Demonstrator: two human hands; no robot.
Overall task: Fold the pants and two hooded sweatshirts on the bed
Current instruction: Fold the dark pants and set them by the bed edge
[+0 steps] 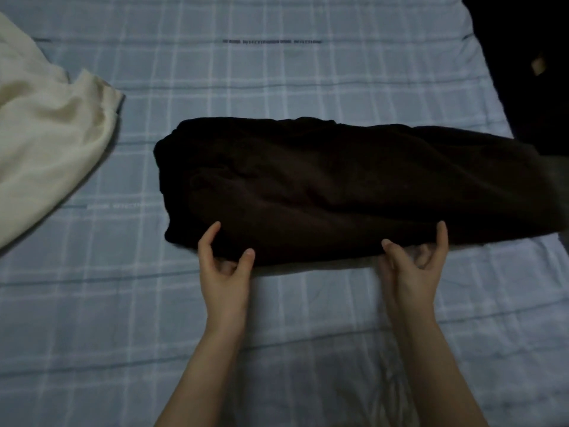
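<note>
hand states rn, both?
left hand: grips near edge of the dark garment.
right hand: grips the same edge, further right.

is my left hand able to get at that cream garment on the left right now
Probably yes, once it lets go: the left hand grips the near edge of the dark garment, and only bare bedsheet lies between it and the cream garment.

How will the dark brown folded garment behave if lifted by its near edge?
Probably floppy: the dark brown folded garment bulges softly, so it would sag between the left hand and right hand. Its stacked layers may slide apart.
</note>
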